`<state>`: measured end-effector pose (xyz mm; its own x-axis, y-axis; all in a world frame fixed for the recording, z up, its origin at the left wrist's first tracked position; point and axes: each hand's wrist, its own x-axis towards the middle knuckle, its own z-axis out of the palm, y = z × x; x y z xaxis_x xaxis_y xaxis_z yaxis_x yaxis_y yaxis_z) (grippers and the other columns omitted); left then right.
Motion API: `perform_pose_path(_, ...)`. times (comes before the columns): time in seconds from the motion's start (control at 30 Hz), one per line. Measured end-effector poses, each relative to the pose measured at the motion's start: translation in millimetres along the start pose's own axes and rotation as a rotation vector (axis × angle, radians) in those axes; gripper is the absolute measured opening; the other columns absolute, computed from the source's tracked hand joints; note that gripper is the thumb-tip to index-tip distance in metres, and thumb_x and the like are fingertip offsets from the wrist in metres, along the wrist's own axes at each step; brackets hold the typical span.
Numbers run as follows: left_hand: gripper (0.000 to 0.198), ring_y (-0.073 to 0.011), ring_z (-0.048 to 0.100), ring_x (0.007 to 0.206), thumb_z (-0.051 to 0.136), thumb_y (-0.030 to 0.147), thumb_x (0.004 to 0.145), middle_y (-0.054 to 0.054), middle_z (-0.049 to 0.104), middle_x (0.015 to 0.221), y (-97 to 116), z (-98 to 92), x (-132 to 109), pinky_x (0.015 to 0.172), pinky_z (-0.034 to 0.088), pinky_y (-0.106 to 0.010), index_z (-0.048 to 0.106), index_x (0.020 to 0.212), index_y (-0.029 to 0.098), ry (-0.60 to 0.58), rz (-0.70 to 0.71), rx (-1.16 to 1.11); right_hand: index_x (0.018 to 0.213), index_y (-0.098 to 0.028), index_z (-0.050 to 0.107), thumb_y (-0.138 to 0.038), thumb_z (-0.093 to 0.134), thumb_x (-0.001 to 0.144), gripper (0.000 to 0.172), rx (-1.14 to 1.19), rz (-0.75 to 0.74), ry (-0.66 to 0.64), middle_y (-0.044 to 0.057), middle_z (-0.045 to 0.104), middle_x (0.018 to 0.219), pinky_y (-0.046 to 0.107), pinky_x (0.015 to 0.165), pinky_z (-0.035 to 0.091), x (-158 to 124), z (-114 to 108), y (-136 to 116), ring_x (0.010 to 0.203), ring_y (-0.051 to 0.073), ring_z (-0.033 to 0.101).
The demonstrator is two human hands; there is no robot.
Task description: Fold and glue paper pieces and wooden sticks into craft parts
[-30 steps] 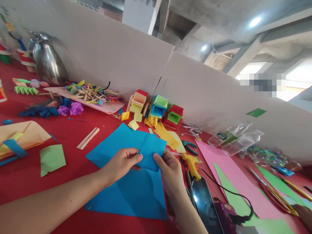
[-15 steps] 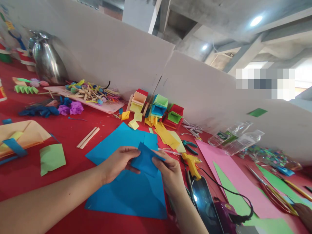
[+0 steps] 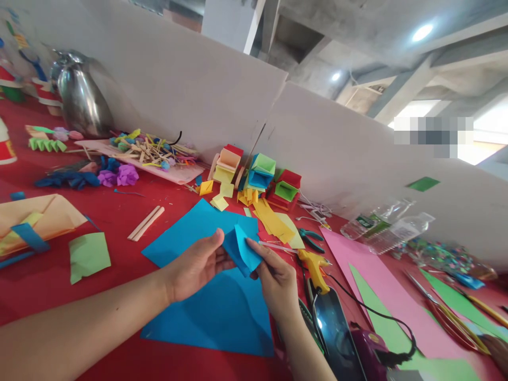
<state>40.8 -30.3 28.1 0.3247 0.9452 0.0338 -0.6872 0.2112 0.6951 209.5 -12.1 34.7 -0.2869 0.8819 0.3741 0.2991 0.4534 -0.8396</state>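
A small piece of folded blue paper (image 3: pixel 242 248) is held up in front of me, with one flap partly lifted. My right hand (image 3: pixel 278 275) pinches its right edge between thumb and fingers. On the other side, my left hand (image 3: pixel 198 264) supports it from behind with curled fingers; its thumb points up, off the paper. Beneath both hands lie larger blue sheets (image 3: pixel 206 328) on the red table (image 3: pixel 119 296). A yellow glue gun (image 3: pixel 315 270) rests just right of my right hand, over a dark phone (image 3: pixel 337 328).
Folded paper boxes (image 3: pixel 260 172) stand by the white partition. Craft sticks (image 3: pixel 146 223) lie at left, near a green paper scrap (image 3: pixel 90 256). Teal pliers (image 3: pixel 311 239), plastic bottles (image 3: pixel 400 233), a pink sheet (image 3: pixel 377 280) and scissors (image 3: pixel 444 312) are rightward. Another person's hand (image 3: pixel 496 349) shows at the right edge.
The small blue paper has turned, and a flap on it now stands open. My left thumb has come off its face and points up; my right hand has shifted its pinch.
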Motion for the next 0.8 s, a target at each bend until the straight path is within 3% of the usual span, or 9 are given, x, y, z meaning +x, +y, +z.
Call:
perform_pose_path(0.1, 0.041, -0.0233, 0.052, 0.109, 0.058, 0.049, 0.077, -0.009, 0.062, 0.111, -6, 5.2, -6, 0.095, 0.037, -0.037, 0.061, 0.104, 0.019, -0.101, 0.052, 0.010, 0.112, -0.028, 0.062, -0.017, 0.048, 0.082, 0.035, -0.075, -0.064, -0.007, 0.001, 0.059, 0.075, 0.025, 0.054, 0.046, -3, 4, 2, 0.059, 0.012, 0.054)
perform_pose_path(0.3, 0.037, -0.0228, 0.055, 0.106, 0.060, 0.037, 0.079, -0.006, 0.064, 0.111, -6, 6.3, -7, 0.095, 0.038, -0.038, 0.057, 0.114, 0.024, 0.123, -0.004, 0.038, 0.117, -0.030, 0.059, -0.008, 0.046, 0.078, 0.046, -0.161, -0.222, -0.149, 0.004, 0.062, 0.092, 0.028, 0.068, 0.048, -4, 9, -6, 0.079, 0.016, 0.058)
perform_pose_path(0.53, 0.030, -0.0226, 0.057, 0.102, 0.057, 0.035, 0.081, -0.005, 0.066, 0.105, 4, 9.5, -6, 0.086, 0.043, -0.036, 0.059, 0.109, 0.023, 0.103, 0.016, 0.099, 0.105, -0.028, 0.065, -0.011, 0.048, 0.079, 0.035, -0.164, -0.270, -0.073, 0.004, 0.062, 0.095, 0.031, 0.073, 0.047, -7, 4, -16, 0.085, 0.018, 0.058)
perform_pose_path(0.7, 0.028, -0.0218, 0.056, 0.099, 0.062, 0.034, 0.076, -0.004, 0.065, 0.103, 3, 6.3, -6, 0.083, 0.043, -0.031, 0.061, 0.101, 0.021, 0.123, 0.090, 0.386, 0.105, -0.024, 0.062, -0.020, 0.055, 0.082, 0.025, -0.189, -0.176, 0.011, 0.004, 0.064, 0.091, 0.031, 0.076, 0.047, -4, 3, -16, 0.084, 0.018, 0.059)
perform_pose_path(0.8, 0.026, -0.0197, 0.056, 0.089, 0.060, 0.032, 0.076, -0.004, 0.064, 0.096, 2, 4.4, -5, 0.077, 0.043, -0.029, 0.060, 0.100, 0.020, 0.022, 0.138, 0.613, 0.103, -0.024, 0.061, -0.023, 0.058, 0.081, 0.023, -0.183, -0.168, 0.053, 0.004, 0.063, 0.090, 0.031, 0.074, 0.048, -3, 4, -14, 0.082, 0.018, 0.058)
